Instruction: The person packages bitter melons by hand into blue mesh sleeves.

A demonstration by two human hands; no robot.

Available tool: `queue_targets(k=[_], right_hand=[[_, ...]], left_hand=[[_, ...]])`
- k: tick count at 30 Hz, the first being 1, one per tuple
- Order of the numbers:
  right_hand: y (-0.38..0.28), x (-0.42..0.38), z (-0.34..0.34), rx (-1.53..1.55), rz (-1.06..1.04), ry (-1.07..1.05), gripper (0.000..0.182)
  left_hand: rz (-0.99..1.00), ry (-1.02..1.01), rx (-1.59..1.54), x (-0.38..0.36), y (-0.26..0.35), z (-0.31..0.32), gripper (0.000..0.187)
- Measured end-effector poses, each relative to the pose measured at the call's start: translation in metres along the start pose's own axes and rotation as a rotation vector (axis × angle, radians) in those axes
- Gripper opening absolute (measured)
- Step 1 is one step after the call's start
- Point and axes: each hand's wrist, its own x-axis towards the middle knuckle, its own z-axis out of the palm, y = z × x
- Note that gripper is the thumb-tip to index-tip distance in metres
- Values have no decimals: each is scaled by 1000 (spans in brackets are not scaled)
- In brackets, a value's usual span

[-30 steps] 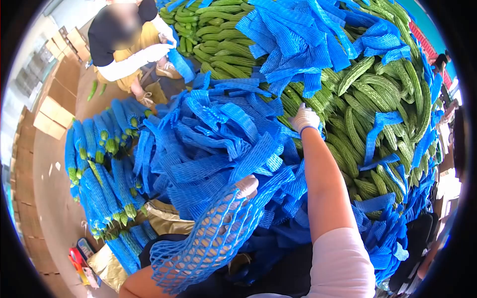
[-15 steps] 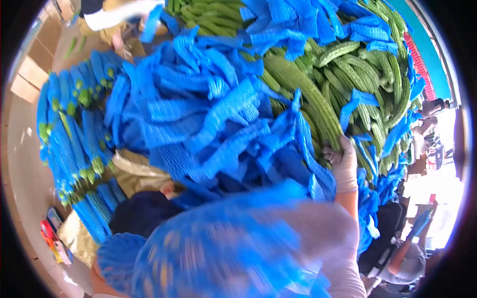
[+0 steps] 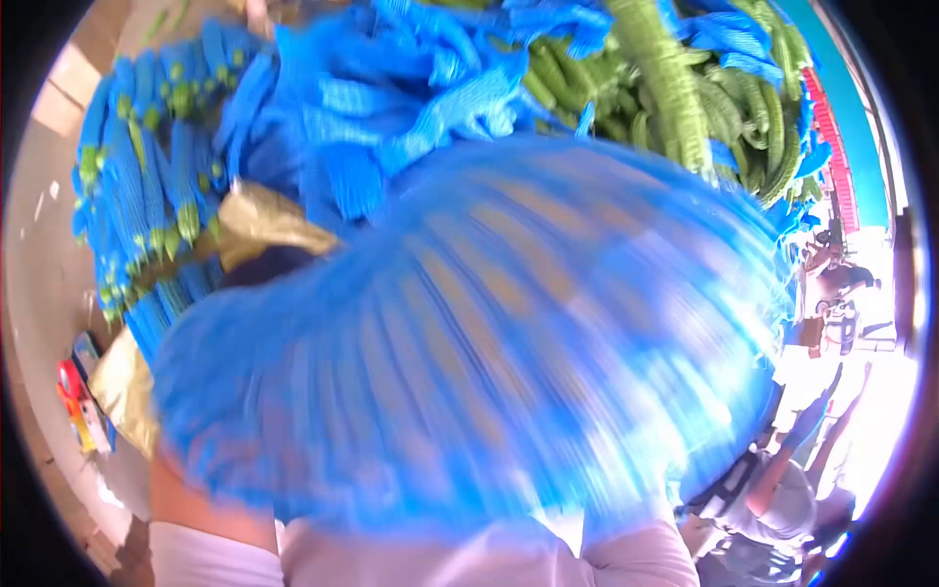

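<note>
A wide blue mesh net [image 3: 469, 342], smeared by motion, fans out across the view in front of my body. Its left end is bunched around my left forearm [image 3: 210, 509]. The net covers both my hands, and their fingers cannot be made out. My right sleeve [image 3: 641, 553] shows below the net's lower edge. A long ridged green gourd [image 3: 670, 83] slants down from the top, its lower end at the net's upper right edge. Behind the net lies a heap of loose blue mesh sleeves [image 3: 352, 108].
Green gourds [image 3: 753, 108] are piled at the upper right. Gourds in blue netting [image 3: 147, 186] stand in rows at the left, above a tan bag [image 3: 127, 386] and a red-handled tool [image 3: 73, 386]. Another person [image 3: 782, 499] is at the lower right.
The net has spread up and right, covering my right hand, which was closed on the gourd's lower end. The gourd appears higher and further right. The view has shifted, with the heap higher.
</note>
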Motion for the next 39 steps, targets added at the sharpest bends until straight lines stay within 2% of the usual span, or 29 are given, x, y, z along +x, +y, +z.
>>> queue_targets(k=[1, 2, 5, 7, 11, 12, 13, 14, 15, 17, 19, 20, 21, 23, 24, 25, 26, 27, 28, 30, 31, 32, 33, 34, 35, 37, 38, 39], right_hand=[[-1, 8, 10, -181, -150, 35, 51], [-2, 21, -7, -105, -53, -157, 52], [6, 30, -26, -105, -6, -171, 55], [9, 40, -46, -132, 60, -257, 64], [9, 54, -73, -223, 152, -388, 68], [11, 55, -75, -200, 171, -382, 69], [11, 58, -77, -178, 179, -379, 70], [14, 63, -88, -186, 196, -421, 72], [12, 62, -88, -205, 222, -418, 73], [11, 62, -87, -241, 265, -460, 71], [8, 57, -76, -282, 271, -458, 72], [14, 60, -84, -232, 258, -478, 73], [16, 61, -84, -183, 246, -497, 74], [17, 53, -81, 17, 205, -266, 75], [19, 56, -72, 415, 214, -304, 78], [21, 60, -62, 812, 249, -350, 81], [29, 63, -54, 673, 119, -456, 79], [35, 63, -35, 644, 114, -406, 80], [49, 58, -13, 405, 45, -365, 79], [64, 35, 30, 169, -14, -420, 73], [75, 28, 46, 145, -12, -441, 72], [86, 27, 54, 84, -2, -505, 74], [71, 9, 78, 99, 30, -390, 61], [82, 14, 74, 51, 104, -399, 50], [92, 20, 70, 5, 178, -408, 39], [91, 16, 75, -49, 178, -408, 22], [95, 13, 80, -15, 99, -409, 18], [101, 14, 83, -139, -65, -362, 15]], left_hand=[[11, 23, -16, 2, -1, -1, 63], [13, 49, -37, 5, -3, -6, 64], [-24, 86, -132, 7, -11, -23, 67], [-77, 45, -193, 2, -12, -37, 69], [-270, -186, -261, -15, -12, -65, 73], [-321, -264, -323, -20, -16, -70, 74], [-308, -347, -545, -26, -20, -75, 73], [-394, -278, -359, -32, -18, -75, 70], [-393, -307, -493, -37, -22, -79, 71], [-470, -372, -535, -39, -28, -77, 76], [-570, -460, -349, -42, -1, -62, 81], [-600, -506, -406, -44, -2, -57, 83], [-500, -545, -196, -44, -5, -50, 82], [-439, -461, -189, -43, -19, -39, 81], [-435, -469, -188, -42, -15, -32, 81], [-499, -262, -472, -42, -8, -21, 81], [-557, -48, -754, -39, -5, -10, 81], [-273, -114, -370, -34, -29, -1, 76], [-5, -72, 27, -29, -52, 8, 72], [-162, 41, -203, -24, -50, 29, 59], [-293, 11, -518, -25, -54, 29, 55], [-256, 64, -572, -25, -63, 33, 54], [-212, 119, -619, -23, -69, 38, 53], [-247, 218, -612, -19, -59, 44, 54], [-250, 206, -613, -17, -66, 45, 54], [-293, 213, -565, -14, -101, 40, 52], [-225, 157, -584, -15, -121, 36, 50], [-190, 142, -584, -17, -104, 40, 49]])
